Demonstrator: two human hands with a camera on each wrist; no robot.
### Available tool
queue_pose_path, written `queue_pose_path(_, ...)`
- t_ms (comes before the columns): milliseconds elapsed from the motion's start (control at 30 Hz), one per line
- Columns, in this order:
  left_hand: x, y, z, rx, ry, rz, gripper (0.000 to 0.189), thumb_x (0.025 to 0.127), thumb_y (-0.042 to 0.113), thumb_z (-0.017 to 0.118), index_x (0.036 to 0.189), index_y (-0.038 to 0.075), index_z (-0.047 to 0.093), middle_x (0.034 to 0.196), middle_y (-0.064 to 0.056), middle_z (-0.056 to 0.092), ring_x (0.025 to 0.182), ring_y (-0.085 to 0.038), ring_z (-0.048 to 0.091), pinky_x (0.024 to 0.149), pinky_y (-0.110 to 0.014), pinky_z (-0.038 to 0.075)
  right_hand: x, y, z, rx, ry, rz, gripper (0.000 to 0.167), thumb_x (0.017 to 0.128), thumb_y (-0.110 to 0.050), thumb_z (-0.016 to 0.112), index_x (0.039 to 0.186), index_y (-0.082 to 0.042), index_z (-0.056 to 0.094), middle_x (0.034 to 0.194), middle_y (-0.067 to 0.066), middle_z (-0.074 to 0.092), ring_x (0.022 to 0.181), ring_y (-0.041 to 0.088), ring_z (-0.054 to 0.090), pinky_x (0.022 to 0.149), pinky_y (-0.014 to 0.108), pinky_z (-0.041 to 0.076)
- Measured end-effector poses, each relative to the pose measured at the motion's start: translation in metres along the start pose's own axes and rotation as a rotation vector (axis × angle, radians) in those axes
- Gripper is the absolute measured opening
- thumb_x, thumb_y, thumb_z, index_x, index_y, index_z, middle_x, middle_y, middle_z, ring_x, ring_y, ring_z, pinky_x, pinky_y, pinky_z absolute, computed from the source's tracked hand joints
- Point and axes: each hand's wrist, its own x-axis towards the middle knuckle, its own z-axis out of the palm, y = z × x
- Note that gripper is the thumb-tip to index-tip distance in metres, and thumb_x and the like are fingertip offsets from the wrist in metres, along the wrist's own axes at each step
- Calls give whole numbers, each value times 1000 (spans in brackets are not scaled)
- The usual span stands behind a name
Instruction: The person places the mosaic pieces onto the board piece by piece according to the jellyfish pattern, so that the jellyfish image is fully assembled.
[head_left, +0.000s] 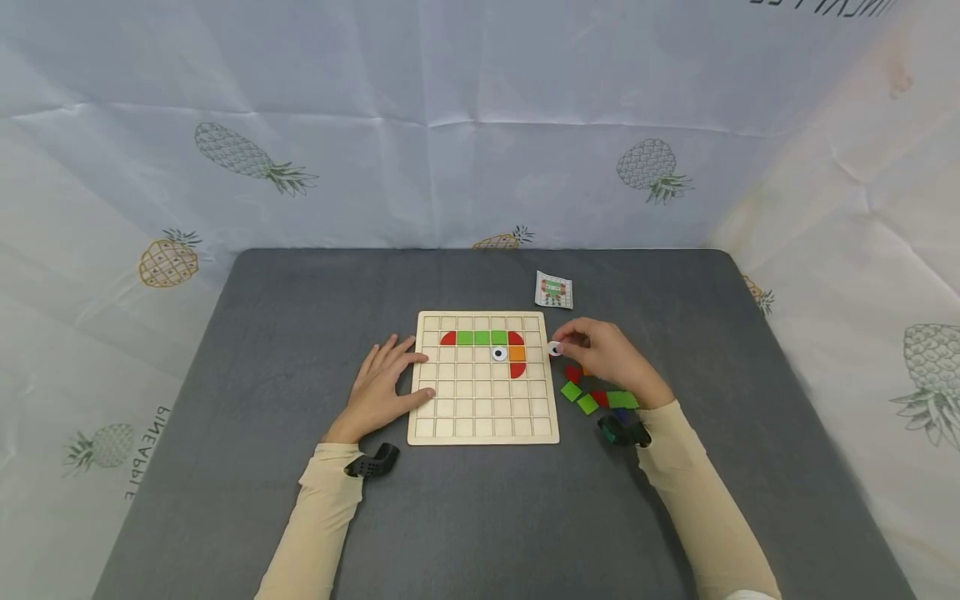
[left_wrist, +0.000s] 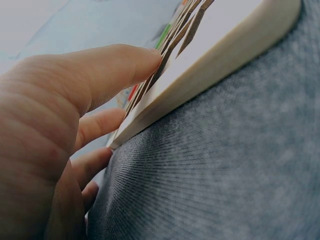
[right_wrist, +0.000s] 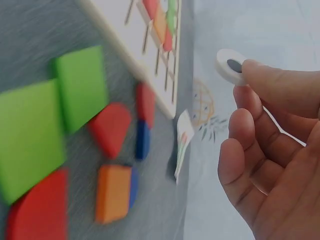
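Observation:
A wooden grid board (head_left: 472,408) lies on the dark table. Along its upper part sit red quarter-round pieces (head_left: 448,338), green squares (head_left: 482,337), an orange square (head_left: 517,353) and a round white eye piece (head_left: 498,353) with a dark center. My left hand (head_left: 378,392) rests at the board's left edge, fingers spread, thumb tip on the rim. Just off the right edge, my right hand (head_left: 603,350) pinches a second white eye disc (right_wrist: 231,66) between thumb and index finger, held above the table.
Right of the board lie loose pieces: green squares (right_wrist: 82,85), red quarter-rounds (right_wrist: 111,127), an orange block (right_wrist: 114,192) and blue ones (right_wrist: 143,140). Behind the board's right corner lies a small printed card (head_left: 553,290). A pineapple-print cloth (head_left: 450,183) hangs around the table.

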Motion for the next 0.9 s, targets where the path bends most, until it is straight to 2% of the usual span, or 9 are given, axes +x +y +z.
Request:
queue_pose_path(200, 1, -1, 0, 7, -1, 8, 61, 88, 49, 72, 140, 20, 58, 167, -7, 31, 160, -31, 10, 131, -51, -1, 19, -16, 1, 26, -35, -12, 16, 99, -14, 66, 113, -7, 71, 100, 7, 69, 84, 20, 60, 73, 29, 55)
queue_pose_path(500, 0, -1, 0, 2, 2, 14, 61, 88, 50, 72, 139, 19, 58, 166, -8, 32, 160, -31, 11, 131, -51, -1, 45, -36, 8, 55, -98, -84, 16, 101, -19, 63, 112, -11, 72, 101, 5, 70, 86, 21, 59, 69, 32, 50)
queue_pose_path(733, 0, -1, 0, 5, 5, 9, 61, 88, 50, 72, 139, 20, 59, 166, -7, 32, 160, -31, 11, 131, -51, -1, 62, -46, 20, 117, -166, -90, 16, 101, -21, 64, 111, -12, 72, 104, 15, 71, 89, 33, 64, 71, 32, 52)
queue_pose_path(900, 0, 0, -1, 2, 5, 2, 61, 88, 50, 72, 139, 19, 59, 166, -7, 32, 160, -31, 11, 131, -50, -1, 74, -52, 30, 109, -192, -96, 16, 102, -20, 62, 112, -12, 72, 105, 7, 71, 90, 23, 62, 75, 31, 52)
